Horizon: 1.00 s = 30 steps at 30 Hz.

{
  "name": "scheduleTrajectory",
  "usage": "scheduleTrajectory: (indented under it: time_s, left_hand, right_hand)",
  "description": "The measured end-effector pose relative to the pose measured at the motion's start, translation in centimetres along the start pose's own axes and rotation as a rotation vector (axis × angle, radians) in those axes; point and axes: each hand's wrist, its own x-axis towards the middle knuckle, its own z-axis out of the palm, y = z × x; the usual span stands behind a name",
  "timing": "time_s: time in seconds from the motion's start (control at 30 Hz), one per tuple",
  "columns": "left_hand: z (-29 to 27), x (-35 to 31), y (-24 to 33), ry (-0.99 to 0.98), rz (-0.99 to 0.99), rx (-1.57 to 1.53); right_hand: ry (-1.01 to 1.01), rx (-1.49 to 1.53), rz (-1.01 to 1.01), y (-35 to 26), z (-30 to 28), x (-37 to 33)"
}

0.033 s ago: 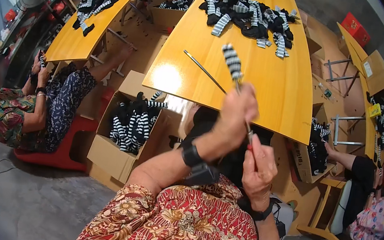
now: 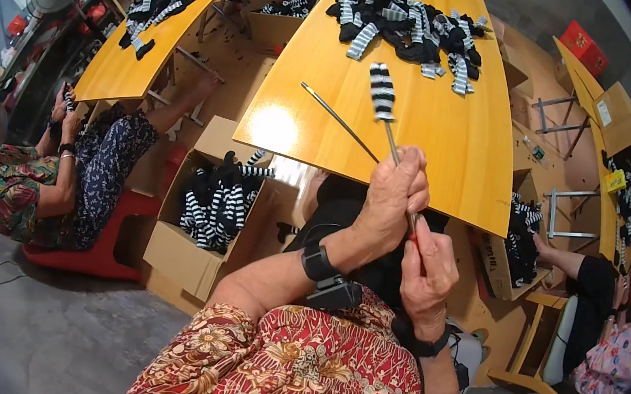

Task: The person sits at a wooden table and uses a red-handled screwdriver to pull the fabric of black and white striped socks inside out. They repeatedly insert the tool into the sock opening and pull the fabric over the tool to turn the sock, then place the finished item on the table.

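While poised at the table edge (image 2: pixel 461 214), closed left hand (image 2: pixel 396 192) around a metal rod (image 2: pixel 392 139), pinched its base with right hand (image 2: pixel 430 276), held its tip's striped sleeve (image 2: pixel 381 94) over bare tabletop (image 2: pixel 466 145).

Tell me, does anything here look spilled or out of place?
Small dark bits lie scattered on the brown floor by the left table, like dropped litter, though too small to identify. Nothing seems odd where the left hand and right hand hold a metal rod tipped with a striped knit piece.
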Motion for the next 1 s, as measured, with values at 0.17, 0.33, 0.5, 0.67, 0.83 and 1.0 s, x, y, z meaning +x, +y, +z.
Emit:
scheduleTrajectory:
  time_s: [0.17,0.33,0.5,0.67,0.83,1.0]
  left_hand:
    - [-0.7,-0.2,2.6,-0.200,-0.235,0.254]
    - [-3.0,1.9,7.6,-0.186,0.062,0.189]
    - [-1.7,4.3,8.0,-0.161,0.136,-0.143]
    - [-1.5,4.8,6.0,-0.014,0.167,-0.279]
    - [-0.7,4.3,4.9,0.120,0.364,-0.041]
    - [-0.4,4.9,4.6,0.151,0.319,0.015]
  right_hand:
    - [0.027,0.042,-0.007,1.6,-0.4,-1.3]
    - [0.005,0.078,-0.012,1.2,-0.9,-2.9]
    - [-0.019,0.077,-0.021,0.4,-0.5,-3.0]
    - [-0.006,0.076,0.019,0.6,0.0,-2.9]
    - [-0.006,0.091,0.023,0.1,0.7,-2.3]
    - [-0.037,0.135,0.110,-0.3,0.4,-2.0]
